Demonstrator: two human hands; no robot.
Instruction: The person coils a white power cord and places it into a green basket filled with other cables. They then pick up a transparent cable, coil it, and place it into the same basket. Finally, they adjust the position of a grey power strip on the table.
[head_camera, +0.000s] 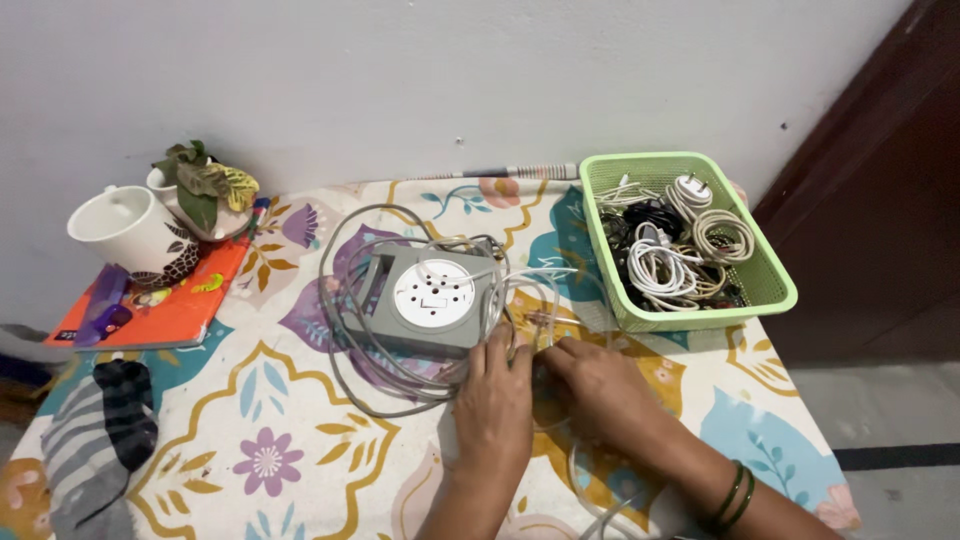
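Observation:
A grey extension box with a round white socket face (425, 298) lies in the middle of the table, with its grey cord (335, 300) looped loosely around it. My left hand (493, 398) rests beside the box's near right corner, fingers touching the cord and a thin white cable (545, 290). My right hand (600, 390) sits just right of it, fingers pinching the same white cable near my left fingertips. That cable trails down toward the table's front edge between my forearms.
A green plastic basket (770, 285) full of coiled white and black cables stands at the back right. At the left are a white mug (125, 230), a small potted plant (205, 190), an orange book (170, 305) and a striped cloth (95, 440). A floral tablecloth (290, 450) covers the table.

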